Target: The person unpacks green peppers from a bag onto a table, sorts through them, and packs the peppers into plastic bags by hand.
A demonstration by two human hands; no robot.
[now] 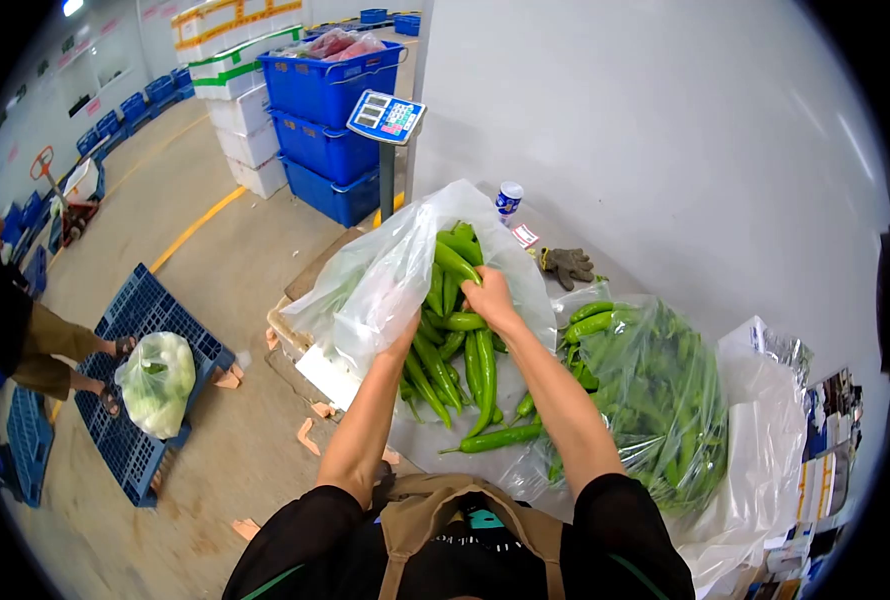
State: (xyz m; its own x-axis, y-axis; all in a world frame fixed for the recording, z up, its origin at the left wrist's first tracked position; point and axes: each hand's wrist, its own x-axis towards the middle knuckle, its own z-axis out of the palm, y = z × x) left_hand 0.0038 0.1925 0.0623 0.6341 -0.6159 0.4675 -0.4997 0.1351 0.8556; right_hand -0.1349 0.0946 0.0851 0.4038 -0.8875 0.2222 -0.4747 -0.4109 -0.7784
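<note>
Adjoining pale wall [665,130], grey surface [417,438] under green peppers [486,368].

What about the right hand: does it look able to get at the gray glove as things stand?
Probably yes: the gray glove lies uncovered, beyond and to the right of the right hand. That hand is at the green peppers, though, with the open plastic bag's edge between.

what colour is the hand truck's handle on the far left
The hand truck's handle is orange-red, seen in the head view.
</note>
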